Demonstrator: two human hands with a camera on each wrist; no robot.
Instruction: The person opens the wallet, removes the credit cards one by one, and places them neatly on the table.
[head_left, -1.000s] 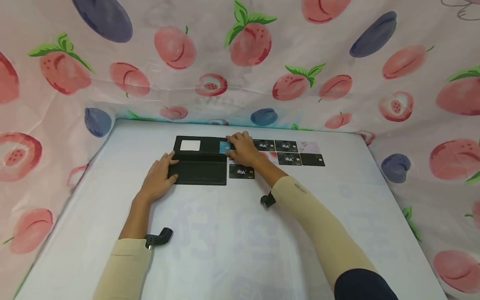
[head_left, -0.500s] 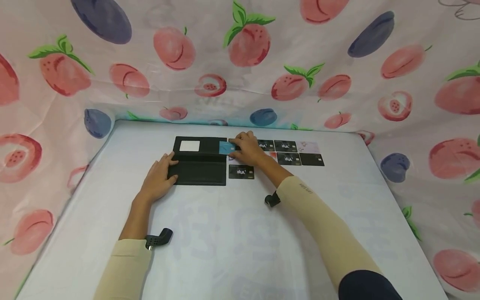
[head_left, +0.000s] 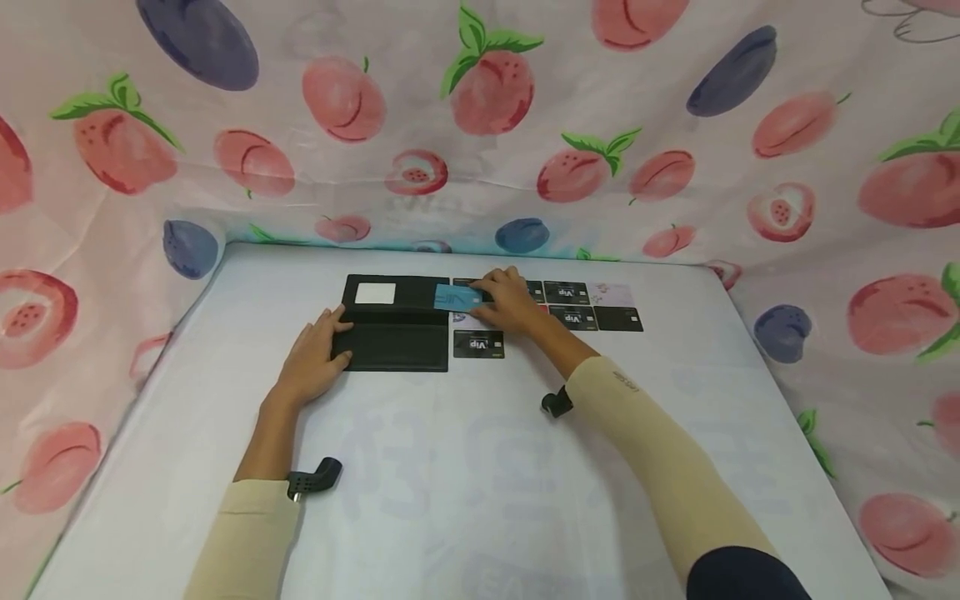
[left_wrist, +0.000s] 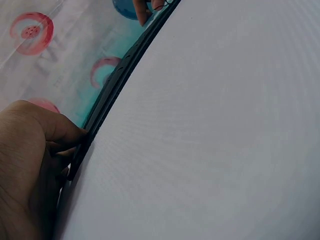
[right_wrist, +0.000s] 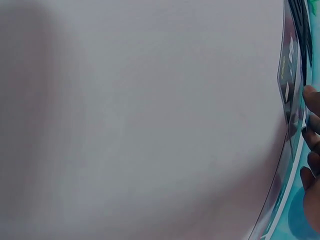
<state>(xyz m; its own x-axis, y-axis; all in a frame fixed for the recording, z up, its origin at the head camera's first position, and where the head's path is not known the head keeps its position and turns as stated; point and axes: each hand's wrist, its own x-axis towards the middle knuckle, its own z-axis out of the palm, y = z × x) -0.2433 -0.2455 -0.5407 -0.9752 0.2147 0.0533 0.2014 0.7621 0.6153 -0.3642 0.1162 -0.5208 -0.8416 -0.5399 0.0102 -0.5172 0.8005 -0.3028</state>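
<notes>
A black long wallet (head_left: 395, 346) lies opened flat on the white table in the head view, a white rectangle showing on its upper half. My left hand (head_left: 309, 360) rests along its left edge, fingers and thumb spread and touching it; the left wrist view shows this hand (left_wrist: 30, 155) at the wallet's edge from low down. Between right thumb and fingers I pinch a light blue card (head_left: 454, 297), whose left end overlaps the wallet's upper right part. My right hand (head_left: 512, 304) hovers over other cards and partly hides them. The right wrist view catches only its fingertips.
Right of the wallet lie several cards in rows: black Vip cards (head_left: 566, 292), a pale flowered card (head_left: 611, 294), a plain black card (head_left: 618, 319), and one Vip card (head_left: 478, 344) nearer me. A fruit-patterned cloth (head_left: 420, 100) rises behind and beside the table (head_left: 450, 467).
My right hand has drawn rightward with the blue card, and more of the card now shows past the wallet's right edge. The left hand keeps its place on the wallet.
</notes>
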